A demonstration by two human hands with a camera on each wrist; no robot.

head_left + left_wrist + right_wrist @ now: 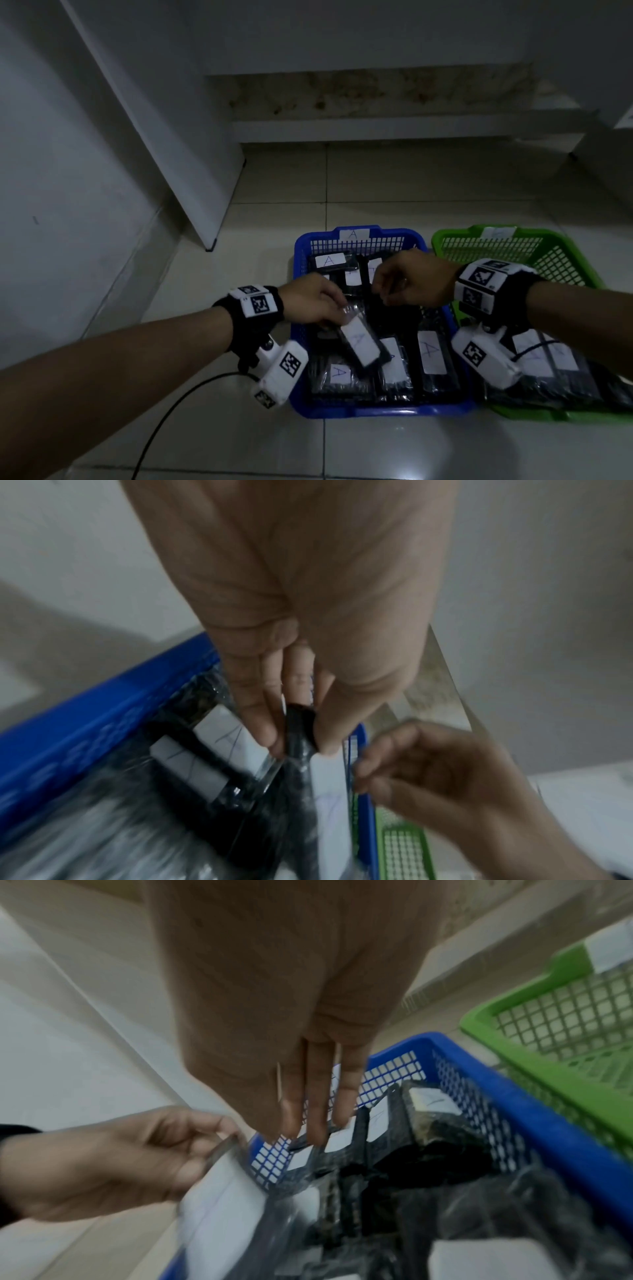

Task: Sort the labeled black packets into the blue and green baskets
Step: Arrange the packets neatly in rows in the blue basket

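on the left, our left hand (pixel 313 301) pinches the top end of a glossy black plastic-wrapped packet with a white paper label (pixel 359 337) between thumb and fingertips (pixel 263 723), and the packet hangs tilted over the blue plastic mesh basket (pixel 297 346), its lower end down among the packets already lying there. that's a thin grip on slick wrap, so we judge it could slide out and land crooked, or drag a neighbour up with it. its label reads "a" in blue pen, matching the "a" tag on the blue basket's far rim, and we read "a" on several packets inside. moving right, our right hand (pixel 409 279) hovers above the basket's middle, fingers loosely curled downward, holding nothing we can make out; it's close enough to the left hand that the two could bump. further right, the green plastic mesh basket (pixel 561 255) holds more labelled packets, but its tag and those labels are too blurred to read, so a mis-sort there is hard to rule out.
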